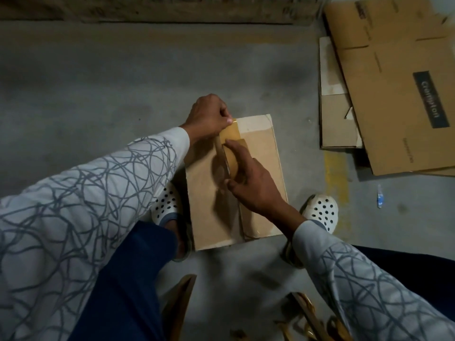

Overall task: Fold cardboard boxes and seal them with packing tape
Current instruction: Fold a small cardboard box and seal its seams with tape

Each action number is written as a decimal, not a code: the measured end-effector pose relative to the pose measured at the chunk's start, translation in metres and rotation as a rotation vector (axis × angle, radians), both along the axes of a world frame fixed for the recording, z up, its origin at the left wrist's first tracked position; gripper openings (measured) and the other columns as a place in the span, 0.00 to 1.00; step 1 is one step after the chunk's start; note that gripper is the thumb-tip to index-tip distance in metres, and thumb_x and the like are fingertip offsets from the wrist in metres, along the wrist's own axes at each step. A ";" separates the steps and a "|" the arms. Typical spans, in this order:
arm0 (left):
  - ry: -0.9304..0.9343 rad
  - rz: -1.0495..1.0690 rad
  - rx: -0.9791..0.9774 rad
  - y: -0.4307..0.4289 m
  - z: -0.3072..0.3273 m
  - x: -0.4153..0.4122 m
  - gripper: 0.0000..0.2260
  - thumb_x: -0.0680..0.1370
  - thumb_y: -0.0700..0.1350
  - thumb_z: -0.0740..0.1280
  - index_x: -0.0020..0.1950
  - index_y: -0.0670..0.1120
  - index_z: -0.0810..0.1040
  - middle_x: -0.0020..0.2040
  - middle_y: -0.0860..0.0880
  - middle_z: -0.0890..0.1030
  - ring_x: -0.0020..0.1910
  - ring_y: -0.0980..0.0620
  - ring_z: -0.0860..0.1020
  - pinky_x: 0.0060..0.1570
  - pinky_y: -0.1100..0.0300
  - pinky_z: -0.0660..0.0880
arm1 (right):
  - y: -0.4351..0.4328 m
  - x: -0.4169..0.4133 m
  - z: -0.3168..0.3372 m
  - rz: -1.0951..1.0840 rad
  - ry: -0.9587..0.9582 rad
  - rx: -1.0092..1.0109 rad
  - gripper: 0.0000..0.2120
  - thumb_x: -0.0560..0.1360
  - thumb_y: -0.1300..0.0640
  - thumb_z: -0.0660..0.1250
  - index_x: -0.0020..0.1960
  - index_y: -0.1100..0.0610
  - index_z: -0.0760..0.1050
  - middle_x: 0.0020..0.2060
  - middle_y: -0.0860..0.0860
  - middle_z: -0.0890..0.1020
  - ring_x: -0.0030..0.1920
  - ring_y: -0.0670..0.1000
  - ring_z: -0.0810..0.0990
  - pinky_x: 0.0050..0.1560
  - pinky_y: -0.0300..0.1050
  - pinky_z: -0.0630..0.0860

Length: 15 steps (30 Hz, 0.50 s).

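A folded brown cardboard box stands on the concrete floor between my feet, its top flaps shut. My left hand pinches the free end of a strip of brown packing tape at the box's far left corner. My right hand grips the tape roll over the middle of the box top, thumb and fingers curled round it. The pulled-out strip runs from the roll up to my left fingers. Most of the roll is hidden under my right hand.
Flattened cardboard boxes lie stacked on the floor at the right, one with a dark label. A small white and blue scrap lies right of my right foot. Wooden pieces sit near the bottom edge. A pallet-like edge runs along the top.
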<state>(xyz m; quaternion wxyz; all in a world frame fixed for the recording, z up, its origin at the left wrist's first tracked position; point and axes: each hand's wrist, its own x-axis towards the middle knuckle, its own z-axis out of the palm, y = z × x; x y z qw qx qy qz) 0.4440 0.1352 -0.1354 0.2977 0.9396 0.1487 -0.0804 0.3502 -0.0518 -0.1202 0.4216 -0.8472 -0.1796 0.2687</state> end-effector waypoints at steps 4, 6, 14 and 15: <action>-0.023 -0.008 0.048 -0.001 -0.005 0.006 0.03 0.75 0.45 0.76 0.47 0.49 0.88 0.51 0.49 0.87 0.52 0.47 0.83 0.55 0.52 0.79 | 0.008 0.006 0.001 0.008 -0.020 0.037 0.38 0.76 0.59 0.71 0.79 0.45 0.55 0.55 0.53 0.79 0.47 0.53 0.79 0.45 0.41 0.75; -0.033 -0.001 0.081 0.001 -0.008 0.007 0.04 0.74 0.44 0.75 0.48 0.50 0.88 0.51 0.49 0.87 0.53 0.46 0.83 0.54 0.51 0.79 | 0.011 0.013 0.002 0.003 0.004 0.048 0.38 0.77 0.58 0.71 0.79 0.42 0.55 0.58 0.53 0.79 0.49 0.55 0.81 0.50 0.47 0.77; -0.036 0.026 0.055 0.017 -0.017 0.015 0.06 0.73 0.46 0.76 0.50 0.51 0.88 0.50 0.50 0.87 0.53 0.48 0.83 0.53 0.54 0.78 | 0.023 0.026 0.001 -0.034 0.053 0.095 0.39 0.76 0.57 0.72 0.79 0.41 0.56 0.69 0.53 0.74 0.57 0.58 0.80 0.60 0.57 0.78; -0.034 0.011 0.049 0.018 -0.018 0.016 0.06 0.73 0.46 0.76 0.50 0.51 0.88 0.50 0.50 0.87 0.53 0.48 0.83 0.54 0.53 0.79 | 0.024 0.026 0.001 -0.037 0.054 0.102 0.39 0.76 0.57 0.72 0.79 0.41 0.55 0.69 0.53 0.73 0.57 0.57 0.79 0.60 0.58 0.79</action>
